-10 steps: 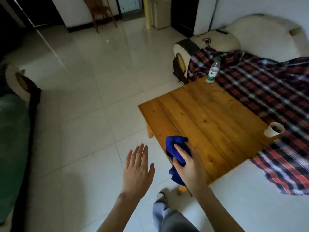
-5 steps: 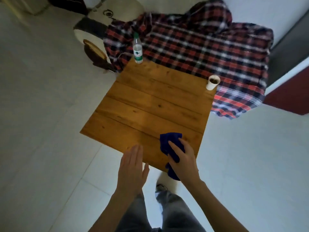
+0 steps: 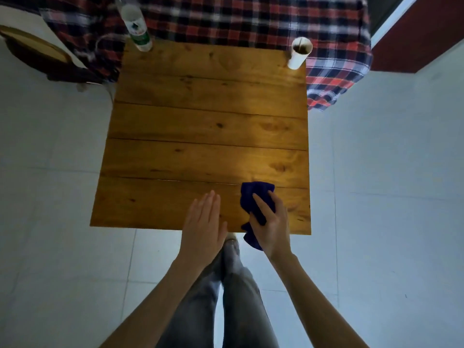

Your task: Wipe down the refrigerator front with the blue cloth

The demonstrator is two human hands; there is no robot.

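Table: now lies square under both hands, where half a second ago it sat slanted; the view has swung round and the hands have kept their places.
Bottle: far ahead and left of the left hand, at the table's far corner.
Left hand: flat, fingers straight and together, holding nothing, over the near table edge.
Blue cloth: bunched in the right hand, a loose tail hanging below the palm.
Right hand: fingers curled round the cloth, just right of the left hand.
Cup: far ahead of the right hand, on the far corner.
Red panel: far right; possibly the refrigerator, too cropped to tell.
Risk: turning right could clip the table or cup; the tail could slip free.
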